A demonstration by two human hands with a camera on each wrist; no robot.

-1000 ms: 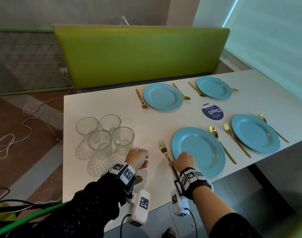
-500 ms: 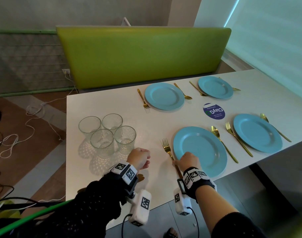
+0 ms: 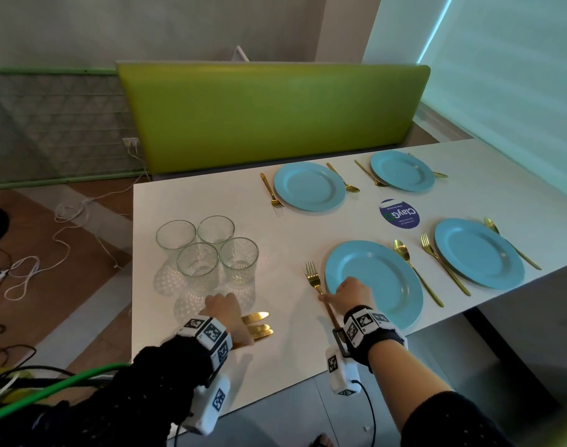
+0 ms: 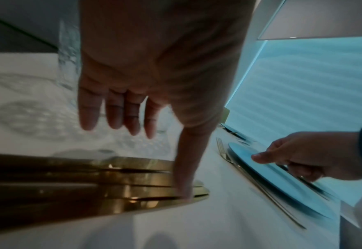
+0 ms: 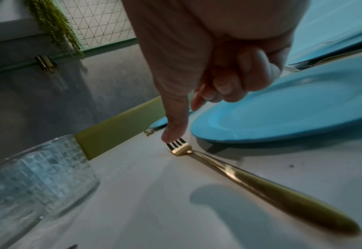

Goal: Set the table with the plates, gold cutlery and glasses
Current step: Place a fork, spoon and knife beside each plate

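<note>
Two hands work at the near edge of the white table (image 3: 292,366). The left hand (image 3: 225,312), a closed fist half a second ago, is now spread flat, fingers straight. Its thumb (image 4: 184,168) presses on a bundle of gold knives (image 3: 258,324) that lies under the palm, blade tips pointing out past the thumb. The bundle has thus been laid on the table rather than kept in the fist. Four textured glasses (image 3: 208,250) stand grouped just beyond this hand's fingertips.

The right hand (image 3: 350,293) has let go of the gold fork (image 3: 313,279). Its fingers are curled on nothing and only the thumb (image 5: 173,128) reaches down towards the tines; whether it touches them cannot be told. The fork lies flat below this hand, handle running back under the wrist, just beside the near blue plate (image 3: 388,262) on the thumb side.

By this reading the fourth fork is placed, so every plate now has fork and spoon. The knives and glasses remain to be distributed.
</note>
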